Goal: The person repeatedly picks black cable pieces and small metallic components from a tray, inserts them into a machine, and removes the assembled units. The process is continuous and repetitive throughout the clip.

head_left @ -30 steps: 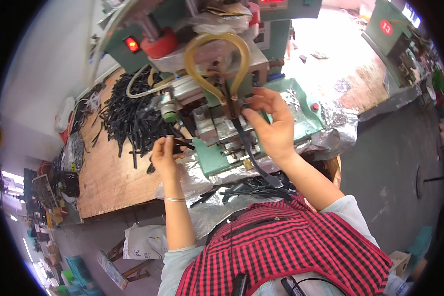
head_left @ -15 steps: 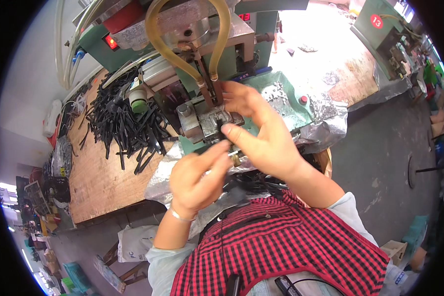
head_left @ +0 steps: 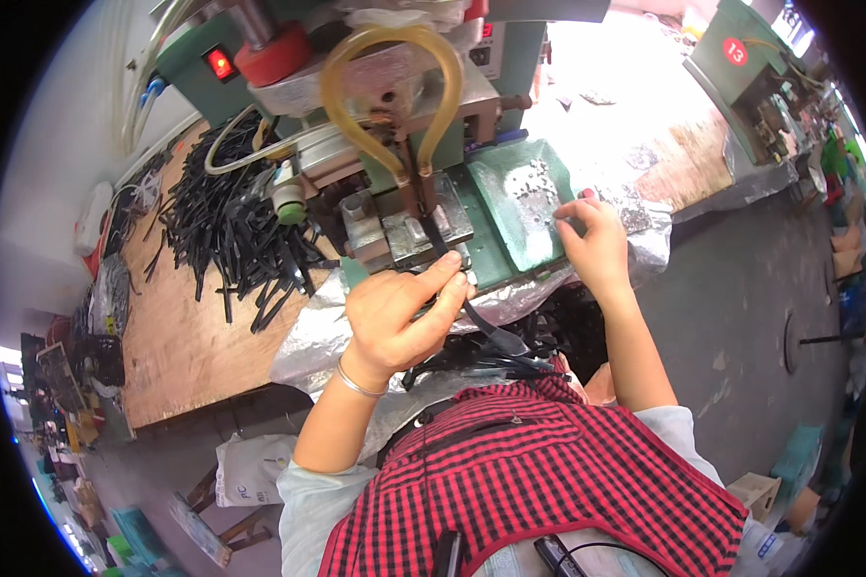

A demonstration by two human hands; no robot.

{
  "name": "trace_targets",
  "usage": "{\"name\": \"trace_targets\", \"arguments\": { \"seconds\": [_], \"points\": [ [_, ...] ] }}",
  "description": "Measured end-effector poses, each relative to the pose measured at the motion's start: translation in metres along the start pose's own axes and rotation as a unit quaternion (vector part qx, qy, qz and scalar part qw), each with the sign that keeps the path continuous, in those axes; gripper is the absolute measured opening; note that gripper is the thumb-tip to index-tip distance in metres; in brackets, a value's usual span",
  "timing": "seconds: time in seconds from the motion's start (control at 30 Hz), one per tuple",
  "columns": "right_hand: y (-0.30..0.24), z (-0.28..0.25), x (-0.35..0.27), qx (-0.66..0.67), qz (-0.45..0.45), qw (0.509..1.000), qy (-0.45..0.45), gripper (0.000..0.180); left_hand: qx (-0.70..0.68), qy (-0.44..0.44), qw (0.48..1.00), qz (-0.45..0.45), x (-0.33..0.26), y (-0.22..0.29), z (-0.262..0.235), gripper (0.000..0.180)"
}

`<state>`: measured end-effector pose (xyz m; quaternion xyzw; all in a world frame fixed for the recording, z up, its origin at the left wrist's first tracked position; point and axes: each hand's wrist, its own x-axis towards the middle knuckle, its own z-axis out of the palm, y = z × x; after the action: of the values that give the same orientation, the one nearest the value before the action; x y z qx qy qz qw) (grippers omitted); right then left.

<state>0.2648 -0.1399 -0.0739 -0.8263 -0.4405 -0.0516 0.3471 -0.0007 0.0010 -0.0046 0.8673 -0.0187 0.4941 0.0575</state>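
Where the wooden bench (head_left: pixel 178 346) carries a loose heap of black strips (head_left: pixel 226 236) at the left, a snag is judged possible: the heap lies just beside the green press machine (head_left: pixel 375 144), and stray pieces could be dragged toward the metal jig (head_left: pixel 414 231) if they are brushed. Further right, a black strap (head_left: pixel 452 279) is pinched between thumb and fingers of the left hand (head_left: pixel 399 317), right at the near edge of the jig, beneath the looped amber hoses (head_left: pixel 394 87). The fingertips are held very close to the pressing head, so a crushed or burned finger is judged the main risk if the machine is cycled before the hand is drawn clear; a crooked seating of the strap is also possible, since only one hand is on it. The rest of the strap trails down toward a tangle of black straps (head_left: pixel 496 351) in the lap, which could be caught and pulled.

To the right of the jig, a shallow green tray (head_left: pixel 520 207) is seen, with small pale scraps scattered in it; what they are cannot be told. The right hand (head_left: pixel 597 245) is laid at the tray's right rim on crinkled silver foil (head_left: pixel 645 245), fingers loosely curled, with nothing seen to be held.
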Motion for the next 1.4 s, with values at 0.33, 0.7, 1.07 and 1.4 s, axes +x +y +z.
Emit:
{"name": "trace_targets", "arguments": {
  "seconds": [0.33, 0.7, 1.07, 1.4],
  "points": [
    [-0.014, 0.015, -0.008, 0.052, 0.064, 0.996, 0.038, 0.013, 0.071, 0.009, 0.985, -0.16, -0.034, 0.047, -0.096, 0.035],
    [-0.043, 0.032, 0.012, 0.259, 0.03, 0.964, 0.049, 0.015, 0.408, -0.105, 0.78, -0.463, -0.105, -0.13, -0.073, 0.022],
    [0.014, -0.024, -0.042, 0.097, 0.006, 0.985, 0.141, 0.012, 0.255, -0.061, 0.795, -0.548, -0.158, -0.144, -0.149, 0.025],
    [-0.082, -0.016, 0.003, 0.293, -0.063, 0.95, 0.084, 0.014, 0.388, 0.015, 0.759, -0.522, -0.225, -0.195, -0.166, 0.013]
  ]
}}
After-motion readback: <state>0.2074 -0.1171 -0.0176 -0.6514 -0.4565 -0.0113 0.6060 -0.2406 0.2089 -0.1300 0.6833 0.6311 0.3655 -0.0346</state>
